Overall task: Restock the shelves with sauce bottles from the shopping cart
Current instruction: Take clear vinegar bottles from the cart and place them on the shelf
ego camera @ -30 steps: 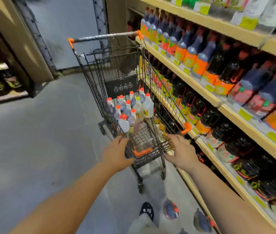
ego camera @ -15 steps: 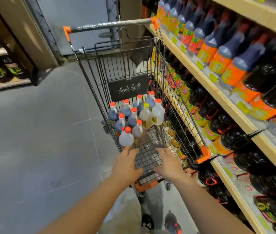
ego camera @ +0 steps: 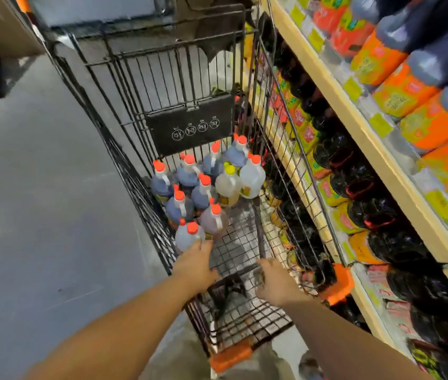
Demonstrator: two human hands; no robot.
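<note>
A black wire shopping cart (ego camera: 280,149) stands against the shelves. Several sauce bottles with orange caps sit in its far left part; some are dark, some pale. The nearest bottle (ego camera: 188,238) is pale with an orange cap. My left hand (ego camera: 195,266) reaches into the cart, and its fingertips touch the near side of that bottle without closing round it. My right hand (ego camera: 275,281) hovers over the bare wire floor of the cart, with relaxed fingers that hold nothing.
Wooden shelves (ego camera: 376,149) on the right carry rows of dark sauce bottles with orange and yellow labels. A black sign plate (ego camera: 189,127) hangs on the cart's far wall. Grey floor (ego camera: 39,201) lies to the left. Orange bumpers (ego camera: 338,283) mark the cart's near corners.
I have leaned closer over the cart. Both hands moved from the cart's near rim into the basket, and the left one now reaches the nearest bottle.
</note>
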